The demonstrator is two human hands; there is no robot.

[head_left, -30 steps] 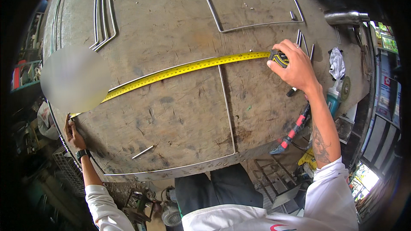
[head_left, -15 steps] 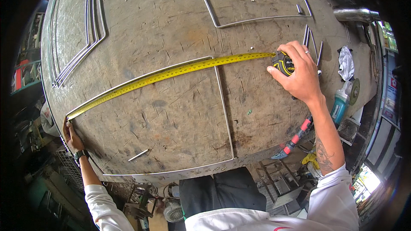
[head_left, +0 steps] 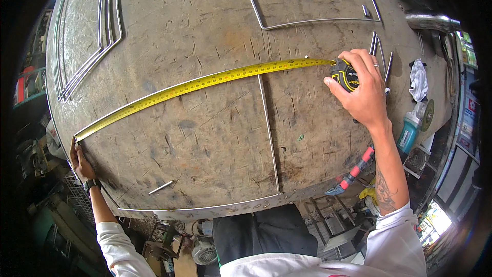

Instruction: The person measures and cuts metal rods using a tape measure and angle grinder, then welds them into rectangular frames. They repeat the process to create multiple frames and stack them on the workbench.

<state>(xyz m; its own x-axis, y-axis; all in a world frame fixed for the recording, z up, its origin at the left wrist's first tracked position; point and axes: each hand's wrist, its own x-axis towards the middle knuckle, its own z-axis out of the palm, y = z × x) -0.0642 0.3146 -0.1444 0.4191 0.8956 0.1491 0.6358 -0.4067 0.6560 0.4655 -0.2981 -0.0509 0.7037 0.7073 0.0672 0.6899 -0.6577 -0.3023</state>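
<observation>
My right hand (head_left: 366,90) is wrapped round the black and yellow case of a tape measure (head_left: 345,76). Its yellow blade (head_left: 205,83) stretches left across the worktable, bowed slightly, along the far side of a bent metal rod frame (head_left: 267,118). The blade covers the frame's far right corner and runs on past it to the case. At the far left corner, my left hand (head_left: 83,165) is closed at the blade's end, fingers by the rod; the exact pinch is partly hidden. The frame's near side lies along the table's front edge.
More bent rods lie at the left (head_left: 110,15) and back (head_left: 312,22) of the worktable (head_left: 205,159). A short rod piece (head_left: 160,187) rests inside the frame. At right are an angle grinder (head_left: 409,132), a white cloth (head_left: 418,79) and a red-and-black banded tool handle (head_left: 357,167).
The blade has shifted away from me near the frame's far right corner, now covering that corner. Both hands keep their hold. The whole view has shifted slightly.
</observation>
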